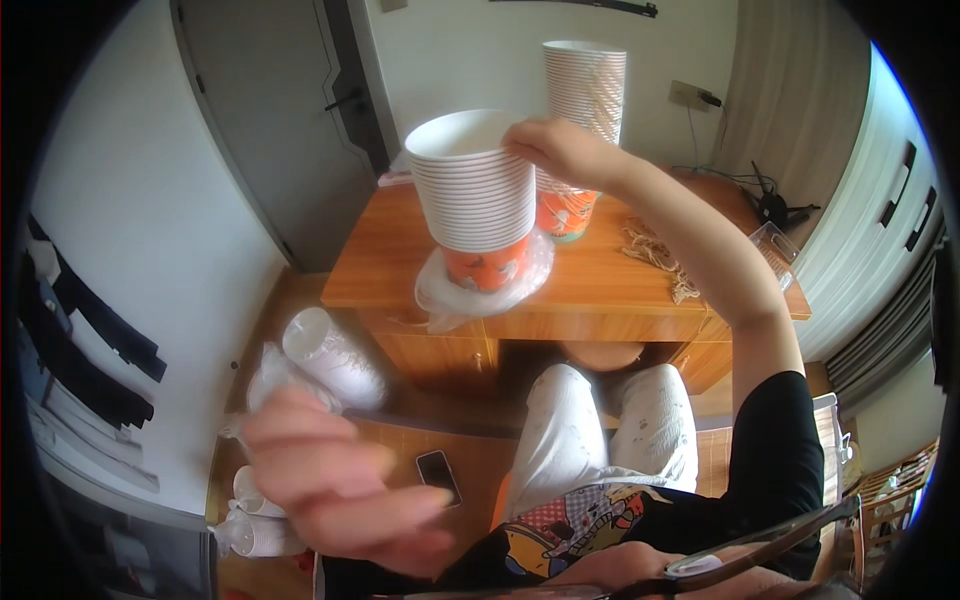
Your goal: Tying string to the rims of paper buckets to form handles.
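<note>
Carefully, the right hand (565,150) is gripping the top cup's rim on the near cup stack (475,195); the left hand (340,480) is hanging open, so steadying the stack's base on the worktop (600,285) seems wise

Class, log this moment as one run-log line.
right hand: on rim of near paper cup stack | left hand: empty, blurred | desk: second cup stack

Your single head camera is looking steeply down and forward from above you, sitting close over your lap and taking in the wooden surface (590,275), its fisheye bending the room's edges.
</note>
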Motion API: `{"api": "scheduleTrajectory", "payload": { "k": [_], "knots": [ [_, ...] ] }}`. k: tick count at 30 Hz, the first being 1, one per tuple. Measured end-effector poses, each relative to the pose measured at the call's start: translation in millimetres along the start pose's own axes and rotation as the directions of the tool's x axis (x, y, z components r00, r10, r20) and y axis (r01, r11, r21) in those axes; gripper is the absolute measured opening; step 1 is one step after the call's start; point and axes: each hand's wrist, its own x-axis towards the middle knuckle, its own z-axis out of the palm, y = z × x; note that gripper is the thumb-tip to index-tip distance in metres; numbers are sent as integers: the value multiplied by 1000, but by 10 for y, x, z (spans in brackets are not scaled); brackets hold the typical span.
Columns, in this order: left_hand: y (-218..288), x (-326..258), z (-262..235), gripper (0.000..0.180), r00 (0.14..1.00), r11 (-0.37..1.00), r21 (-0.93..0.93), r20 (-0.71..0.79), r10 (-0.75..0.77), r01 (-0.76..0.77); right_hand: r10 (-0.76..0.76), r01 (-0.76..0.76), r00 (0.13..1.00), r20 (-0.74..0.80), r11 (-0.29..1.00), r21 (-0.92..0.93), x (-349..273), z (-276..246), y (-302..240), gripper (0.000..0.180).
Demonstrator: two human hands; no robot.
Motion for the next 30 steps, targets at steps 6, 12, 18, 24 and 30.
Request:
{"api": "scheduleTrajectory", "payload": {
  "k": [6, 12, 18, 24, 30],
  "knots": [
    [315, -41, -136, 25, 976, 901, 390, 167, 136, -192, -188, 181, 982, 20, 904, -388, 39, -14, 35, 17],
    [301, 17, 4, 29, 993, 921, 378, -39, 116, -92, -378, 296, 926, 23, 683, -668, 85, -84, 121, 12],
    [390, -45, -58, 39, 999, 961, 274, 19, -41, 34, -392, 283, 920, 6, 652, -703, 181, -9, 25, 13],
    [-100, -220, 215, 25, 995, 995, -7, 8, -96, 96, -364, 227, 931, -17, 615, -755, 171, -107, 141, 14],
    [-715, -751, 862, 29, 919, 897, -202, 53, -390, 392, -368, 222, 930, -23, 608, -762, 187, -143, 132, 13]
  ]
}}
